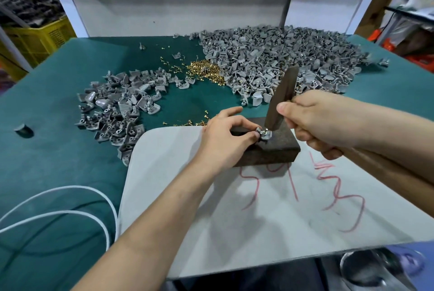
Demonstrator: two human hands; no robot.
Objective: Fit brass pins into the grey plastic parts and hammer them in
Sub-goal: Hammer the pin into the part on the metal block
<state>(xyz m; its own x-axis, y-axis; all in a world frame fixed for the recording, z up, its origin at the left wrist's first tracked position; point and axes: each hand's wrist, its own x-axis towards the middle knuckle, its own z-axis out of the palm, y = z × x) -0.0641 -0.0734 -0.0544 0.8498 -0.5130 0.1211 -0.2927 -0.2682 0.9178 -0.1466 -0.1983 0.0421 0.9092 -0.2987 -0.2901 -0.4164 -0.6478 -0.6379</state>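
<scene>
A dark block (272,152) lies on a white board (258,215). On top of the block sits one grey plastic part (264,134), and my left hand (225,135) pinches it between thumb and fingers. My right hand (321,121) grips a dark hammer (280,98) whose lower end touches the part. A heap of brass pins (206,71) lies on the green mat behind. Several loose pins (187,123) lie near the block's far left.
A big heap of grey parts (281,56) fills the back right of the green mat (47,150). A smaller heap of grey parts (117,107) lies at the left. A white cable (70,199) loops at the front left. One lone part (22,128) lies far left.
</scene>
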